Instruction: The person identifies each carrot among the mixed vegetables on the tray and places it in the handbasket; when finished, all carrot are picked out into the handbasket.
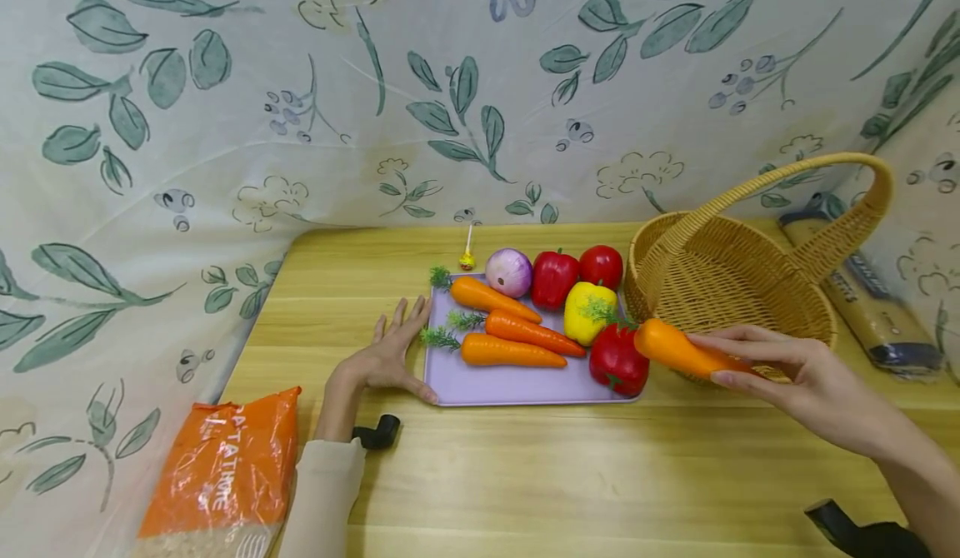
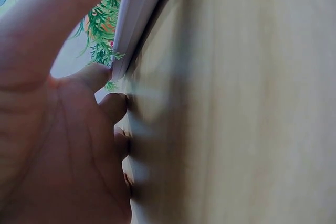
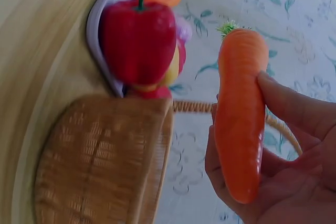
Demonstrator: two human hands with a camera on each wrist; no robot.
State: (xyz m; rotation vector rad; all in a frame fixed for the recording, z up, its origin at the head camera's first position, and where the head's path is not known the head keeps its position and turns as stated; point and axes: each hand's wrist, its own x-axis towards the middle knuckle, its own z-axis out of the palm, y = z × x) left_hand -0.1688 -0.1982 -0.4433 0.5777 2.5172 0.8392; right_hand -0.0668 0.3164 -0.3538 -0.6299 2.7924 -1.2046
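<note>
My right hand (image 1: pixel 798 383) pinches an orange carrot (image 1: pixel 678 348) between thumb and fingers, above the near rim of the wicker basket (image 1: pixel 735 279). In the right wrist view the carrot (image 3: pixel 242 114) lies along the fingers, its green top (image 3: pixel 229 27) pointing away. With fingers spread, my left hand (image 1: pixel 386 358) touches the left edge of the lilac tray (image 1: pixel 495 390). On that tray are several more carrots (image 1: pixel 513 351), a purple onion (image 1: pixel 509 272), a yellow bell pepper (image 1: pixel 588 315), and red bell peppers (image 1: pixel 555 280). A round red vegetable (image 1: pixel 601 266) sits at its back right.
A lollipop (image 1: pixel 467 256) lies behind the tray. At the front left is an orange printed bag (image 1: pixel 225 466). Right of the basket lies a long plastic package (image 1: pixel 877 308). The basket's tall handle (image 1: pixel 795 171) arches over its opening. A patterned cloth (image 1: pixel 420 83) hangs behind the table.
</note>
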